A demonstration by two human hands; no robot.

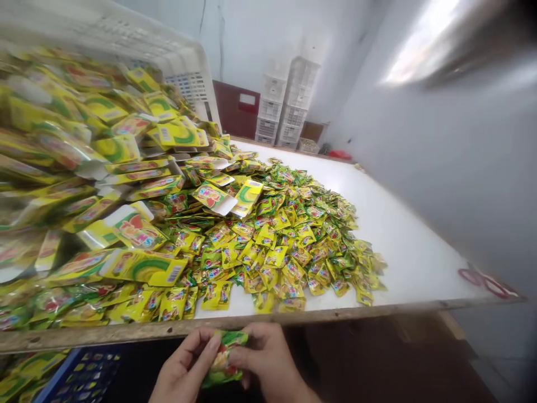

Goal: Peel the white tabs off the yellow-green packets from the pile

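Note:
Below the table's front edge, my left hand [188,364] and my right hand [268,358] are both closed on a green candy packet [222,366]. The left thumb and fingers pinch its left side, the right thumb presses on its right side. Printed red and white shapes show on the packet's face. Just beyond my hands, a wide heap of small yellow and green candy packets [277,257] lies on the white table [403,252]. To the left are many yellow printed boxes [146,267], some with their flaps open, piled over the packets.
A white plastic crate [176,45] tilts at the left, boxes spilling from it. Red-handled scissors [486,280] lie near the right corner. Stacked white crates [289,101] stand at the back wall. A blue crate [84,375] with packets beside it sits under the table at lower left.

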